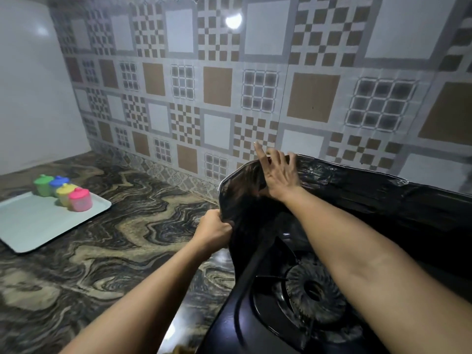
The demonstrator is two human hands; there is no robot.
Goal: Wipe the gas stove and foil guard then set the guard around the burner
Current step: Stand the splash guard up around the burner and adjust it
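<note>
Left grip pinches the foil guard edge; right grip rests spread on its top, behind the burner. Best seat it upright, bending gently.

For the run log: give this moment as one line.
left hand: grips foil guard edge | right hand: fingers on guard's top rim | guard: upright behind burner
</note>
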